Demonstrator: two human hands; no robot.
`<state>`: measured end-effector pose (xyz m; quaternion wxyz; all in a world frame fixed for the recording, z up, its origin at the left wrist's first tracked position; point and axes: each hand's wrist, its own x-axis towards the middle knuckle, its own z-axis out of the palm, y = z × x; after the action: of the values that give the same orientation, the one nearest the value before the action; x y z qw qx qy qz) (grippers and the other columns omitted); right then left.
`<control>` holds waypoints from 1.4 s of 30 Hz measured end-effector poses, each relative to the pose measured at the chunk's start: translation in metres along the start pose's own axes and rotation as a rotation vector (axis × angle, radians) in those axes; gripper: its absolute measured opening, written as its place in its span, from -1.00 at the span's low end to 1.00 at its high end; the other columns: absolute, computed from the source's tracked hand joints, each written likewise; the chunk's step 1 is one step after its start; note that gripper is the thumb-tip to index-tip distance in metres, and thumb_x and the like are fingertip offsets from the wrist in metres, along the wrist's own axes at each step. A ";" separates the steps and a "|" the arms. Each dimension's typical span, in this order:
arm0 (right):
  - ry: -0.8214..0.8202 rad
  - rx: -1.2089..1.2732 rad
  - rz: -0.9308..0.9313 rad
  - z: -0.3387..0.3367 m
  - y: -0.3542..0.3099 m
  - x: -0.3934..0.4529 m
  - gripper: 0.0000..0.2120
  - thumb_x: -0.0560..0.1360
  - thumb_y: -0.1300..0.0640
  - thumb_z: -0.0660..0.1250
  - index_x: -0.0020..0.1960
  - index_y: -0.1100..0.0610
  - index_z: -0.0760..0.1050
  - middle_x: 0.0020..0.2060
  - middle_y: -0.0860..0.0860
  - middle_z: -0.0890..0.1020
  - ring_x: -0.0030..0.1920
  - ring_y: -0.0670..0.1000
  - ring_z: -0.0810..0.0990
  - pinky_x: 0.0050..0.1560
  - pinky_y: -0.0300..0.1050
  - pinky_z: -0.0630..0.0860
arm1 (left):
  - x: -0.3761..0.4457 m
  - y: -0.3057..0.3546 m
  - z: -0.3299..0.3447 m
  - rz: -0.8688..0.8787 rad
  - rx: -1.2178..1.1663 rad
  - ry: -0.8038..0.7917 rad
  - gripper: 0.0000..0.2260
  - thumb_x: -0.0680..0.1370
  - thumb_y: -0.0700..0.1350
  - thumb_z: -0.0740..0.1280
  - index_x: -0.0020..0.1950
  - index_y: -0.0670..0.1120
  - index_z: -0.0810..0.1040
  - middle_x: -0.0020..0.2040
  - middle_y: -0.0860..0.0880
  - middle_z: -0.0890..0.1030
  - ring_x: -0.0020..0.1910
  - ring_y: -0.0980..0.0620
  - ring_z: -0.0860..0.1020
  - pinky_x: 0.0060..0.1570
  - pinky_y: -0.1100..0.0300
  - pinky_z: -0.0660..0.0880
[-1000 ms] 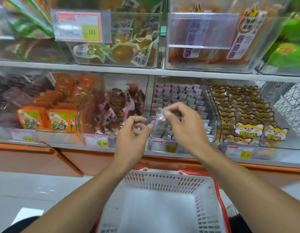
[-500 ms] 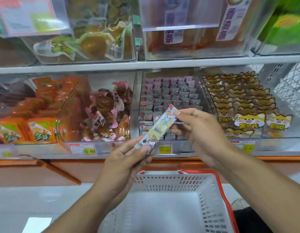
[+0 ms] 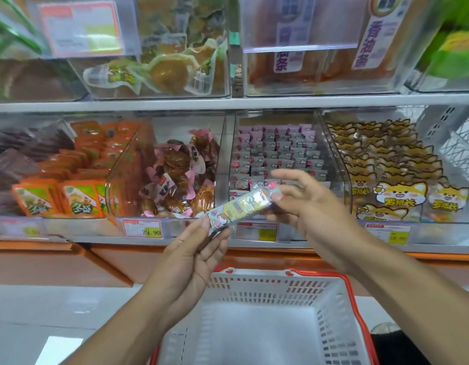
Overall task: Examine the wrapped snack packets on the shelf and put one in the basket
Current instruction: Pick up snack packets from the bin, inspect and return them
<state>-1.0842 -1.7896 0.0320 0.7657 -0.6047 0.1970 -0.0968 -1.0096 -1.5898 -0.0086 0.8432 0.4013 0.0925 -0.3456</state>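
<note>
Left hand (image 3: 199,248): raised palm-up in front of the lower shelf, the lower end of the snack packet (image 3: 241,208) pinched between thumb and fingertips.

Right hand (image 3: 304,206): the packet's upper end is held by curled lower fingers, while the index finger is stretched out straight above it. How the thumb lies cannot be told; it is hidden behind the packet.

Snack packet: a long, narrow, glossy wrapper, pale yellow and silver-white, printed with a small cartoon figure near the lower end and pink at the upper tip. It is held tilted, upper end to the right, in the air between the two hands and above the basket (image 3: 257,288). The lettering is blurred and cannot be read.

Basket: white perforated plastic with a red rim and handle, seen below the hands; its near edge is cut off by the frame.

Clear bin (image 3: 278,151): seen directly behind the packet, filled with rows of small pink-and-grey packets.

Neighbouring bins: brown twisted sweets (image 3: 175,175) to the left, dog-face packets (image 3: 391,185) to the right.

Price tag (image 3: 142,228): "29.90" is legible; the other tags are blurred.
</note>
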 end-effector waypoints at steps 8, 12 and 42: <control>-0.170 -0.431 -0.166 0.005 0.000 -0.010 -0.65 0.47 0.20 0.52 0.18 -0.12 0.65 0.08 -0.09 0.72 0.09 0.02 0.69 0.21 0.07 0.61 | 0.001 0.007 0.002 0.119 0.111 0.087 -0.62 0.38 -0.09 0.44 0.16 -0.20 0.65 -0.10 -0.13 0.72 -0.20 0.05 0.72 -0.27 0.27 0.62; -0.103 -0.209 -0.023 0.006 0.003 -0.011 -0.73 0.43 0.04 0.49 0.12 -0.06 0.67 -0.11 0.06 0.76 -0.11 0.11 0.75 0.17 0.05 0.64 | 0.001 0.012 0.002 0.263 0.432 0.061 -0.81 0.55 -0.04 0.39 0.10 -0.03 0.73 0.07 0.00 0.74 0.03 0.04 0.68 -0.04 0.21 0.61; 0.007 -0.187 -0.157 0.008 0.010 0.003 -0.60 0.29 -0.12 0.54 -0.03 0.16 0.67 -0.16 0.11 0.76 -0.20 0.07 0.73 -0.20 -0.18 0.65 | 0.011 0.008 -0.004 -0.156 0.240 0.015 -0.82 0.67 -0.26 0.17 -0.05 -0.12 0.51 -0.44 -0.01 0.42 -0.50 0.12 0.40 -0.51 0.31 0.39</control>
<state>-1.0793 -1.7810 0.0234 0.6954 -0.6866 0.1598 -0.1396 -0.9954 -1.5891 -0.0109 0.7589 0.4934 0.0876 -0.4159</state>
